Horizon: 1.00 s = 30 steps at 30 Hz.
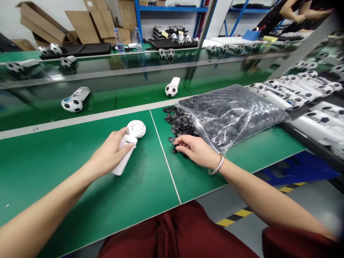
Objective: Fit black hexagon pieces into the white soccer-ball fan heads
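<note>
A white handheld device [124,157] with a round, perforated head lies tilted on the green table, and my left hand [111,152] is wrapped round its body near the neck. To the right, my right hand [197,149] pinches at the near edge of a pile of small black pieces [181,123]. A dark piece shows at its fingertips; its exact shape is partly covered by the fingers. The pile spills from the mouth of a clear plastic bag [233,114] full of the same black pieces.
Beyond the table edge runs a green conveyor [126,91] carrying soccer-ball-patterned devices [172,87]. Trays of white devices [319,122] stand at the right. Two water bottles [118,40] and cardboard boxes [86,27] are at the back. Another person's arms [298,14] show at the upper right.
</note>
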Tool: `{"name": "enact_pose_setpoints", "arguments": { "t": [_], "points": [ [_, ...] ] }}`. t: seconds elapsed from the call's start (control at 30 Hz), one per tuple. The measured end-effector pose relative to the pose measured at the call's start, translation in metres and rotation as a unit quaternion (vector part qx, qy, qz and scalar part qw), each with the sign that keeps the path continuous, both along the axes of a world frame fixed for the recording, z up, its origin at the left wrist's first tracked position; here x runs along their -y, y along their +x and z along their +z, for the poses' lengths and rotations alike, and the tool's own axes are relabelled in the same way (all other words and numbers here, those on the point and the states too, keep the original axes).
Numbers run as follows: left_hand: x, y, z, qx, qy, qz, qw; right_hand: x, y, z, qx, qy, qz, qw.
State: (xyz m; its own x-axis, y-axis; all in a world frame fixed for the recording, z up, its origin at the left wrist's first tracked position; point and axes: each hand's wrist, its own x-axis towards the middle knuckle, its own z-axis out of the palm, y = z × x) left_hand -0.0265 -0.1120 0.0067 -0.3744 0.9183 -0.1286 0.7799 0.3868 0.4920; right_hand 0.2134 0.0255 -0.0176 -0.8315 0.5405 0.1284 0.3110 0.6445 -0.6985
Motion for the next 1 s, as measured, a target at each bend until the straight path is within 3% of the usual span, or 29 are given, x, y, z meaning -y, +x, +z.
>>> {"name": "enact_pose_setpoints", "arguments": {
  "t": [0.1, 0.23, 0.33, 0.47, 0.6, 0.8, 0.93, 1.0],
  "points": [
    [-0.002, -0.002, -0.005, -0.071, -0.036, -0.005, 0.997, 0.005, -0.003, 0.001, -0.02, 0.002, 0.016, 1.0],
    [0.009, 0.004, -0.005, -0.067, -0.085, -0.15, 0.983, 0.011, -0.007, 0.002, -0.053, -0.054, 0.017, 0.997],
    [0.02, 0.012, -0.005, -0.093, -0.102, -0.201, 0.97, 0.016, -0.012, 0.003, -0.069, -0.053, 0.024, 0.996],
    [0.02, 0.018, -0.007, -0.148, -0.067, -0.222, 0.962, 0.023, -0.018, 0.005, -0.055, -0.017, 0.043, 0.997],
    [0.005, 0.019, -0.004, -0.101, 0.002, -0.209, 0.973, 0.028, -0.022, 0.009, -0.05, -0.098, 0.044, 0.993],
    [-0.011, 0.025, -0.008, 0.004, 0.041, -0.209, 0.977, 0.03, -0.024, 0.01, -0.073, -0.003, 0.029, 0.997],
    [-0.009, 0.027, -0.012, 0.025, 0.059, -0.194, 0.979, 0.033, -0.026, 0.004, -0.064, -0.111, 0.041, 0.991],
    [-0.008, 0.027, -0.012, 0.041, 0.061, -0.193, 0.978, 0.035, -0.028, 0.0, -0.062, -0.124, 0.041, 0.99]
  ]
}}
